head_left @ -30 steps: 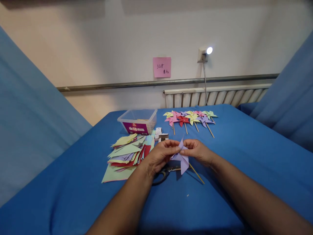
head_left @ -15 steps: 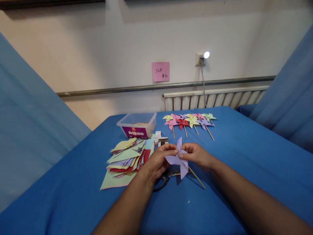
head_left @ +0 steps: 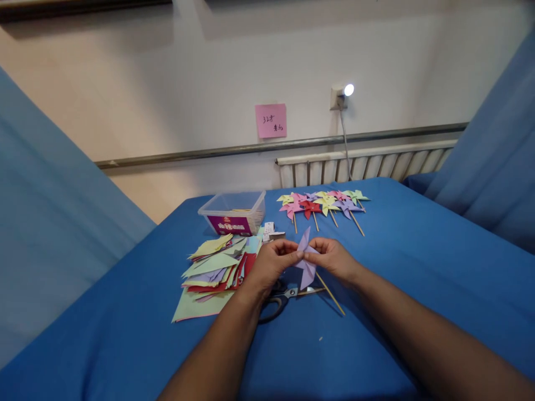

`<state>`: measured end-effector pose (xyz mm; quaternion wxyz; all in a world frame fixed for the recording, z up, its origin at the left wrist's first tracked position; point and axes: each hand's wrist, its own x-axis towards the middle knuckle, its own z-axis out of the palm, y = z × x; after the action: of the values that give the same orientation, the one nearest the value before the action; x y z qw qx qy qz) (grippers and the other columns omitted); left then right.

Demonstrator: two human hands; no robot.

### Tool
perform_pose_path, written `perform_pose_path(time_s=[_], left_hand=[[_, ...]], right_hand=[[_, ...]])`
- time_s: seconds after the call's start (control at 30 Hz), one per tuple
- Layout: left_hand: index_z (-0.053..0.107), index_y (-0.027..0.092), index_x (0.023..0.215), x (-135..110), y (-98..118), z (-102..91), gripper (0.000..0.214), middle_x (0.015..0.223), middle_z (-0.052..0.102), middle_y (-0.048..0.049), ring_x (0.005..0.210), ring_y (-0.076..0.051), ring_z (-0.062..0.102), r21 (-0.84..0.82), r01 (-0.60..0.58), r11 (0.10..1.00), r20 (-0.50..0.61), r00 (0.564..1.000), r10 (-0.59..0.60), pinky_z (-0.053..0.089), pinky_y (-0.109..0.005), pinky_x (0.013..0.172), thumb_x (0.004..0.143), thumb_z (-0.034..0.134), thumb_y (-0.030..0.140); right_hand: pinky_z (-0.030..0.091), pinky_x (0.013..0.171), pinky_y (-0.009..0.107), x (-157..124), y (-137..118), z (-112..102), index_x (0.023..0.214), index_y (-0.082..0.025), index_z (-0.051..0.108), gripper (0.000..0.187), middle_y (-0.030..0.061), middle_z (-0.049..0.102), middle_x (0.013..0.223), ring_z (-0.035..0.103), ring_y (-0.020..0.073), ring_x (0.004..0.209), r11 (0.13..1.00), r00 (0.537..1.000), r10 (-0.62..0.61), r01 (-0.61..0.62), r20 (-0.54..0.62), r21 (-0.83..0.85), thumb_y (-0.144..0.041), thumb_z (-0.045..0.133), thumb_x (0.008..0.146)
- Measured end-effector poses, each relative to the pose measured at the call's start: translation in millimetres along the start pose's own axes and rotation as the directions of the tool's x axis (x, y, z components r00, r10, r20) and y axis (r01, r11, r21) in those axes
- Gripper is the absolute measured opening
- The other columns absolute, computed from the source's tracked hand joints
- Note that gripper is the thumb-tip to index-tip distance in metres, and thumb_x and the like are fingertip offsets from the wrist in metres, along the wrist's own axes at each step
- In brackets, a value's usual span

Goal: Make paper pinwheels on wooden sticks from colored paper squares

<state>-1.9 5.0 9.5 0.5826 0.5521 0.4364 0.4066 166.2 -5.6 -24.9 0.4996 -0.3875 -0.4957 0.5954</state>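
Note:
A light purple paper pinwheel point(head_left: 308, 273) on a thin wooden stick point(head_left: 332, 296) is held up above the table. My left hand point(head_left: 275, 262) pinches it near its centre from the left, thumb in front. From the right, my right hand point(head_left: 334, 258) pinches the same centre, its thumb almost meeting the left one. The fingertips hide the middle of the pinwheel. Below the hands lie scissors with dark handles point(head_left: 275, 308), blades pointing right. Left of my left hand is a stack of cut coloured paper point(head_left: 215, 273).
A clear plastic box point(head_left: 234, 214) with sticks inside stands behind the paper. Small boxes point(head_left: 270, 230) sit beside it. Several finished pinwheels point(head_left: 310, 208) lie at the back of the blue-covered table point(head_left: 418, 301). A radiator point(head_left: 376, 164) and wall socket point(head_left: 337, 98) are behind.
Both hands and the purple pinwheel have shifted slightly up, and the thumbs have come closer together at its centre. The pinwheel has turned a little, and more of the scissors shows.

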Motion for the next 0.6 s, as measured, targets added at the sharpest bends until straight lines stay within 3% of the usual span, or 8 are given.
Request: perform_pose_path(time_s=[0.4,0.6], left_hand=[[0.076,0.017,0.084,-4,-1,7.0,0.027,0.079,0.072,-0.0062,0.072,-0.018,0.062,0.332,-0.162,0.929,-0.111,0.972,0.209,0.045,-0.027,0.067,0.068,0.076,0.039],[0.075,0.019,0.086,-10,5,12.0,0.025,0.083,0.073,-0.0038,0.072,-0.018,0.061,0.442,-0.172,0.881,-0.184,0.943,0.276,0.043,-0.027,0.066,0.066,0.077,0.034]], right_hand=[[0.043,0.061,0.028,7,16,-5,0.071,-0.017,0.060,0.036,-0.0016,0.061,0.067,0.054,0.0124,0.060,0.998,0.997,-0.067,0.067,-0.048,-0.011,-0.047,0.080,0.064],[0.042,0.060,0.028,6,17,1,0.071,-0.018,0.059,0.034,-0.0018,0.061,0.066,0.054,0.0130,0.060,0.993,0.988,-0.113,0.109,-0.104,-0.046,-0.047,0.078,0.066]])
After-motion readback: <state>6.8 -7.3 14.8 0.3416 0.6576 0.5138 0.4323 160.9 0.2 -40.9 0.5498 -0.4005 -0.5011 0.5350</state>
